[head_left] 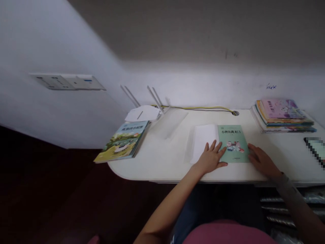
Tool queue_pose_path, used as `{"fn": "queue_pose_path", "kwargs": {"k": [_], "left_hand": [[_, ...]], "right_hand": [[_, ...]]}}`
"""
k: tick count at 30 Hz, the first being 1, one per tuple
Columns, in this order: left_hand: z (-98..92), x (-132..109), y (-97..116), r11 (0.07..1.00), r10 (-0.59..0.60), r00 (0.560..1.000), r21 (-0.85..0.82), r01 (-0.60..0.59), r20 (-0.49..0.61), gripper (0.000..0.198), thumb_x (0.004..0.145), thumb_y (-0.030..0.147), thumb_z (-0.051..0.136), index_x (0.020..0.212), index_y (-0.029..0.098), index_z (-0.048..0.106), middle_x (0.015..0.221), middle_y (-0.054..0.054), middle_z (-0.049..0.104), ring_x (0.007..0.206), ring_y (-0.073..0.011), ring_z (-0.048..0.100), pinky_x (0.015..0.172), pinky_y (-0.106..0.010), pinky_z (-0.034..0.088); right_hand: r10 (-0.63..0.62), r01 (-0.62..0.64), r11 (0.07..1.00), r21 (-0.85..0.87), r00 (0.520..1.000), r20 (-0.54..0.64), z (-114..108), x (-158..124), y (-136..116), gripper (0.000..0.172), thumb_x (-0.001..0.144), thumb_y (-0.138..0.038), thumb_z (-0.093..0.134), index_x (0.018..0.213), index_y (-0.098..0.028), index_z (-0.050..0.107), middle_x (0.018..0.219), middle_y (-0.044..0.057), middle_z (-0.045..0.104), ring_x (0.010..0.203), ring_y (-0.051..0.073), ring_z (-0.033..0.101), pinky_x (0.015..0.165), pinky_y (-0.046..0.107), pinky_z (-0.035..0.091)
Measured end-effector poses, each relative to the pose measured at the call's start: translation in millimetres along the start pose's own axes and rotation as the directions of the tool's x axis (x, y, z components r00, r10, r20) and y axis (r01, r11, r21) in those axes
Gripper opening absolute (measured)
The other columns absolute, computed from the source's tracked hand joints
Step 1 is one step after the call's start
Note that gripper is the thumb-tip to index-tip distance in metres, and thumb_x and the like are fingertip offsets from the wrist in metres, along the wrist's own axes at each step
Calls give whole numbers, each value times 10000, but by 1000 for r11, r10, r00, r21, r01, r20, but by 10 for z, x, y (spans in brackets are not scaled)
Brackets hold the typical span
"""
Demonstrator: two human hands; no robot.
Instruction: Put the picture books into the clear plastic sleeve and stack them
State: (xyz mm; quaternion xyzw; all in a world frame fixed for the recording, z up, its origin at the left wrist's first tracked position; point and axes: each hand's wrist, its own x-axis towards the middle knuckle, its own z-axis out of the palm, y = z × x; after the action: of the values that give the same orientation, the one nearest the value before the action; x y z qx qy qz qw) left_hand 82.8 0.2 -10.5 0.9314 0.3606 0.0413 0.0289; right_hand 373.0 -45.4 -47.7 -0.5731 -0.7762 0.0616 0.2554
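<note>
A green book (233, 144) with Chinese characters and small cartoon figures on its cover lies near the front edge of the white desk. Along its left side spreads a white sheet (204, 137) with a clear plastic margin; whether it is joined to the book I cannot tell. My left hand (212, 157) rests flat across the seam between sheet and cover, fingers spread. At the book's right edge, my right hand (261, 162) touches it with stretched fingers; its thumb is not clearly visible.
A white router (142, 113) with upright antennas stands at the back left, beside picture books (122, 142) overhanging the desk's rounded end. Clear plastic film (169, 123) lies nearby. A book stack (281, 112) is back right, a dark-edged device (316, 152) far right. Cables (203, 108) run along the wall.
</note>
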Motion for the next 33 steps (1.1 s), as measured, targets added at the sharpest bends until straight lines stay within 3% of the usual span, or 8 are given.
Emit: {"fn": "queue_pose_path", "kwargs": {"k": [6, 10, 15, 17, 24, 29, 33], "left_hand": [[54, -41, -12, 1000, -14, 1000, -9, 13, -27, 719, 852, 647, 312, 1412, 197, 325, 1483, -144, 292, 1364, -384, 205, 1024, -609, 259], [73, -30, -10, 1000, -15, 999, 9, 15, -30, 715, 854, 644, 312, 1409, 193, 328, 1484, -148, 287, 1363, -379, 214, 1023, -597, 273], [127, -23, 10, 996, -5, 999, 85, 10, -54, 707, 871, 613, 312, 1399, 144, 343, 1459, -189, 318, 1352, -372, 249, 1018, -580, 293], [146, -20, 29, 992, 2, 998, 127, 7, -67, 690, 876, 599, 319, 1380, 131, 373, 1440, -203, 347, 1337, -377, 284, 1004, -573, 316], [164, -27, 78, 975, 6, 995, 223, 17, -101, 630, 900, 553, 315, 1336, 113, 432, 1407, -198, 401, 1279, -370, 388, 983, -539, 367], [156, -35, 88, 975, 20, 991, 223, 10, -132, 578, 913, 512, 340, 1312, 109, 452, 1384, -196, 435, 1266, -351, 414, 982, -514, 379], [183, -32, 108, 981, 36, 984, 194, -1, -173, 517, 935, 434, 342, 1277, 71, 478, 1345, -208, 476, 1242, -347, 446, 973, -496, 396]], "right_hand": [[12, -10, 998, 59, 1000, -26, -19, -17, 17, 429, 929, -338, 346, 1322, -191, 439, 1256, 115, 585, 1162, 245, 542, 1011, 485, 410], [48, -49, 993, 112, 999, 17, -47, -28, 53, 427, 926, -351, 335, 1297, -196, 475, 1293, 113, 557, 1203, 252, 508, 1044, 497, 371], [84, -111, 928, 356, 992, 93, -75, -31, 45, 525, 926, -371, 349, 1424, -224, 272, 1344, 99, 513, 1221, 211, 495, 1038, 435, 402], [80, -109, 919, 379, 993, 92, -67, -12, 6, 530, 928, -358, 340, 1433, -229, 248, 1365, 92, 492, 1210, 203, 506, 1029, 416, 416], [135, -132, 989, 72, 990, -44, -50, -64, -44, 432, 906, -335, 379, 1301, -181, 460, 1247, 116, 588, 1141, 242, 560, 985, 449, 450], [-61, 57, 997, -47, 995, -74, -62, -210, 28, 354, 899, -256, 392, 1190, -168, 573, 1240, 125, 592, 1202, 252, 506, 998, 461, 429], [-109, 105, 991, -88, 993, -34, -86, -248, 61, 335, 894, -224, 401, 1153, -190, 611, 1294, 116, 553, 1219, 245, 490, 994, 475, 422]]}}
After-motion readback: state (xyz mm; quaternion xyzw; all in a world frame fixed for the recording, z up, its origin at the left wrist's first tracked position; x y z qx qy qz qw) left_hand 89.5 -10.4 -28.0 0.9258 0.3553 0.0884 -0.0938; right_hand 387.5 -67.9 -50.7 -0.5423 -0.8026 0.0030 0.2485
